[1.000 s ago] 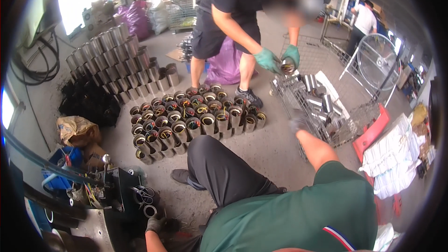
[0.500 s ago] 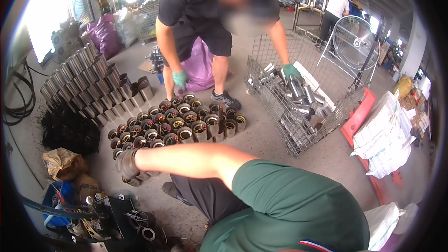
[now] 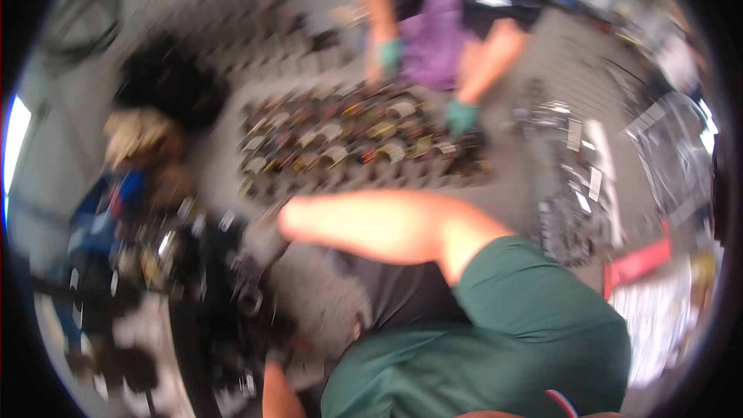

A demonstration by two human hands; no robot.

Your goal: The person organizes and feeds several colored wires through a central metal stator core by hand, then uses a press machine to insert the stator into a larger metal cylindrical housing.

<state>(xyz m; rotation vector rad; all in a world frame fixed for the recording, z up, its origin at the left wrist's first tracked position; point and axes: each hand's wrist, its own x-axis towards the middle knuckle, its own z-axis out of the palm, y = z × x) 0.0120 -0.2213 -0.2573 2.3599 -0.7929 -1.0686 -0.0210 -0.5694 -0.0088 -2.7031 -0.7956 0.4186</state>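
Motion blurs this view strongly. My right arm reaches across from the right, and my right hand (image 3: 265,234), in a grey-brown glove, is beside the cluttered dark workbench (image 3: 205,279). Its fingers are smeared, and I cannot make out whether it holds anything. At the lower edge my left forearm comes up; my left hand (image 3: 280,352) is a dark blur near the bench's right side. Beyond my right arm stand rows of open metal cylinders (image 3: 333,156) with coloured wires inside. Across from me, a co-worker's green-gloved hand (image 3: 462,118) is at the right end of these rows.
A wire-mesh cage (image 3: 553,220) with shiny metal parts stands at right, near a red bar (image 3: 638,265) and white sacks (image 3: 658,317). Stacked cylinders (image 3: 248,54) and a black heap (image 3: 166,81) are at far left. A purple sack (image 3: 433,42) is by the co-worker.
The view has swung down and left. My right hand has left the cylinder rows for the bench, and my left forearm has appeared. The co-worker's hand has moved from the cage to the rows.
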